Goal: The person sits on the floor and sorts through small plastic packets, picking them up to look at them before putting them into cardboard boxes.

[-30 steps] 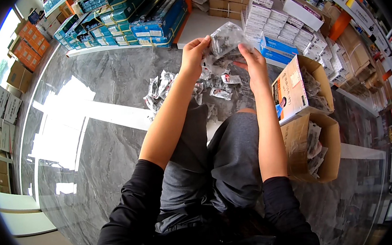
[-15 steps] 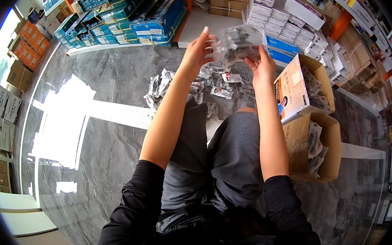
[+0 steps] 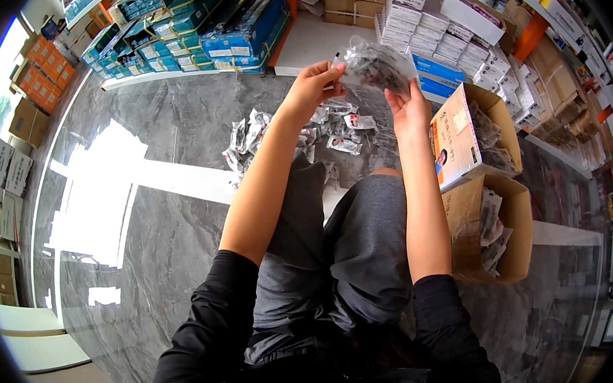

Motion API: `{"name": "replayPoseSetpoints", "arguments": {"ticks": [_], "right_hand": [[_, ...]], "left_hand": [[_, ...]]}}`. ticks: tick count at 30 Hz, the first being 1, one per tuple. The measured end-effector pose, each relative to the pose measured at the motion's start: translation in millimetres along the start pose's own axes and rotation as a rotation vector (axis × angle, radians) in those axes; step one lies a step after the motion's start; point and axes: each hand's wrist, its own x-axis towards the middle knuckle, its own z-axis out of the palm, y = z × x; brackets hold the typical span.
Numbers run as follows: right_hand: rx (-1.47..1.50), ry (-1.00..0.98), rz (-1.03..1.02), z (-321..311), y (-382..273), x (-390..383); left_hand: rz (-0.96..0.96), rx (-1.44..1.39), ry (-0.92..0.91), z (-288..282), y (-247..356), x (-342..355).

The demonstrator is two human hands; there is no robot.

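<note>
A clear plastic bag [image 3: 377, 67] with dark parts inside hangs raised in front of me; the kind of parts cannot be made out. My left hand [image 3: 316, 88] is closed in a pinch at the bag's left edge. Under its lower right side, my right hand [image 3: 410, 107] grips the bag between thumb and fingers. Below the bag, a pile of small clear packets [image 3: 344, 124] with dark contents and red-and-white labels is spread on the floor, partly hidden by my left forearm.
To my right stand two open cardboard boxes, a printed one [image 3: 453, 135] and a plain brown one [image 3: 463, 232], both holding bagged parts. Ahead are stacked teal and blue cartons [image 3: 246, 40] and white small boxes [image 3: 408, 22] on shelving. Grey marble floor [image 3: 182, 275] lies to the left.
My left hand has gone from spread fingers to a pinch on the bag's left edge. The bag has tilted and shifted slightly; my right hand stays at its lower right.
</note>
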Motion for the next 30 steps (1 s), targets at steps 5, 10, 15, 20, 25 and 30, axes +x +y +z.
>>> {"name": "replayPoseSetpoints", "arguments": {"ticks": [5, 10, 15, 20, 25, 30], "right_hand": [[-0.058, -0.103, 0.081, -14, -7, 5], [0.079, 0.004, 0.055, -35, -10, 19], [0.086, 0.394, -0.101, -83, -34, 25], [0.374, 0.574, -0.423, -133, -57, 45], [0.156, 0.424, -0.469, -134, -43, 43], [0.118, 0.342, -0.165, -149, -18, 57]], "left_hand": [[0.061, -0.259, 0.066, 12, -6, 11], [-0.021, -0.111, 0.165, 20, -21, 22], [-0.044, 0.028, 0.145, 30, -24, 25], [-0.078, 0.067, 0.123, 39, -29, 33], [-0.087, 0.129, 0.08, 44, -31, 32], [-0.136, 0.309, -0.046, 41, -32, 31]]}}
